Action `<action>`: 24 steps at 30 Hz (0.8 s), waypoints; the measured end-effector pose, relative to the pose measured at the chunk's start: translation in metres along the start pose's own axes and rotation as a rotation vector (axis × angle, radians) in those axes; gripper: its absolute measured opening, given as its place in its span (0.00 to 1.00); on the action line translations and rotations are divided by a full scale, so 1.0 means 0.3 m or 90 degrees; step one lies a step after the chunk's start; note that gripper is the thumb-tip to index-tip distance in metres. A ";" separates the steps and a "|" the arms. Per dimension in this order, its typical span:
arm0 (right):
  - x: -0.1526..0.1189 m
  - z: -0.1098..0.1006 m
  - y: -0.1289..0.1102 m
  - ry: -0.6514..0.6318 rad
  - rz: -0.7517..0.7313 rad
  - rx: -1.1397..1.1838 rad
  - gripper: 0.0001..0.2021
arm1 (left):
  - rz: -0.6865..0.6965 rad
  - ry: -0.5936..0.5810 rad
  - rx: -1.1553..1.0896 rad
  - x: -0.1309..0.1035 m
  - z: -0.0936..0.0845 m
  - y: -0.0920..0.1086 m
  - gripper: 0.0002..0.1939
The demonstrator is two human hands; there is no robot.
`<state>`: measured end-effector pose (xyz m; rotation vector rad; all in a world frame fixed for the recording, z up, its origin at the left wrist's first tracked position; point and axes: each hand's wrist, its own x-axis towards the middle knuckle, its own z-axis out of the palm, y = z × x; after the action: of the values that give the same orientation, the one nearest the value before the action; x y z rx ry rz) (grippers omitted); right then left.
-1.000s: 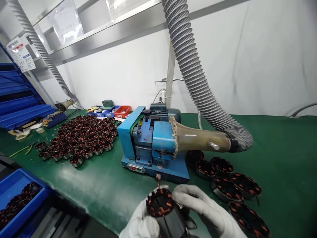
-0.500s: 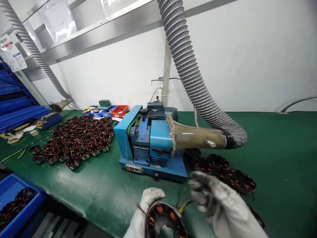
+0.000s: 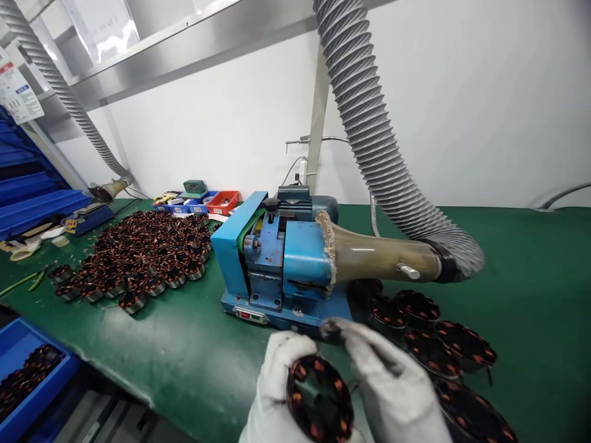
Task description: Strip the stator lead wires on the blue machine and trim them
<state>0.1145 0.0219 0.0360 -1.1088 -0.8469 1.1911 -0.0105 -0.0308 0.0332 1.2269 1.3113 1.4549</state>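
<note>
Left hand (image 3: 275, 391): white glove curled round copper-dotted stator (image 3: 340, 386), wrist cropped
Right hand (image 3: 392, 384): half-curled, smudgy fingertips blurred, can't tell if gripping

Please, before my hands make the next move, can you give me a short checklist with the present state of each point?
1. Left hand has hold of the wound ring: ok.
2. Both hands wear gloves: ok.
3. Right hand is well away from the blue machine: not ok, its fingers appear close to the front of the base.
4. Grey hose is joined to the nozzle: ok.
5. Machine is switched off: cannot tell.
6. Right hand's fingers are free of any object: cannot tell, blurred.
</note>
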 end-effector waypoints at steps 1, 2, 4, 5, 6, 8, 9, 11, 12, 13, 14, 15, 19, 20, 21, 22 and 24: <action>-0.014 0.005 0.020 -0.054 -0.007 -0.067 0.16 | 0.012 0.016 0.009 0.017 0.012 -0.008 0.29; -0.026 0.013 0.037 -0.095 -0.019 -0.126 0.16 | 0.008 0.016 -0.013 0.036 0.025 -0.020 0.27; -0.036 0.035 0.061 -0.123 -0.067 -0.242 0.18 | -0.036 -0.014 -0.123 0.081 0.049 -0.053 0.23; -0.030 0.045 0.069 -0.116 -0.082 -0.283 0.18 | -0.070 -0.028 -0.177 0.105 0.061 -0.073 0.21; -0.017 0.055 0.075 -0.100 -0.085 -0.304 0.18 | -0.099 -0.034 -0.230 0.127 0.073 -0.093 0.19; 0.023 0.071 0.081 -0.094 -0.076 -0.315 0.19 | -0.132 -0.011 -0.293 0.169 0.095 -0.125 0.18; 0.045 0.076 0.081 -0.094 -0.071 -0.313 0.19 | -0.140 0.004 -0.314 0.187 0.105 -0.136 0.18; 0.084 0.084 0.080 -0.081 -0.066 -0.306 0.20 | -0.137 0.023 -0.336 0.216 0.117 -0.144 0.21; 0.097 0.087 0.079 -0.074 -0.062 -0.306 0.19 | -0.131 0.022 -0.332 0.227 0.120 -0.142 0.23; 0.106 0.089 0.078 -0.069 -0.058 -0.308 0.19 | -0.121 0.013 -0.319 0.236 0.120 -0.138 0.25; 0.112 0.091 0.078 -0.064 -0.052 -0.309 0.19 | -0.114 0.007 -0.311 0.243 0.119 -0.132 0.27; 0.114 0.092 0.079 -0.061 -0.048 -0.308 0.19 | -0.114 0.001 -0.307 0.248 0.116 -0.126 0.29; 0.110 0.093 0.083 -0.063 -0.038 -0.281 0.20 | -0.147 -0.012 -0.329 0.256 0.107 -0.111 0.31; 0.108 0.092 0.083 -0.067 -0.037 -0.272 0.20 | -0.153 -0.012 -0.335 0.256 0.106 -0.112 0.31; 0.106 0.090 0.082 -0.069 -0.033 -0.262 0.20 | -0.155 -0.011 -0.338 0.256 0.107 -0.115 0.31; 0.105 0.088 0.081 -0.068 -0.029 -0.250 0.21 | -0.159 -0.008 -0.343 0.255 0.109 -0.118 0.31; 0.104 0.084 0.077 -0.059 -0.016 -0.236 0.22 | -0.167 0.001 -0.360 0.253 0.116 -0.123 0.29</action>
<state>0.0906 0.0579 0.0189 -1.3416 -1.1837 1.0966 0.0067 0.0550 0.0069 0.6580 0.9227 1.4903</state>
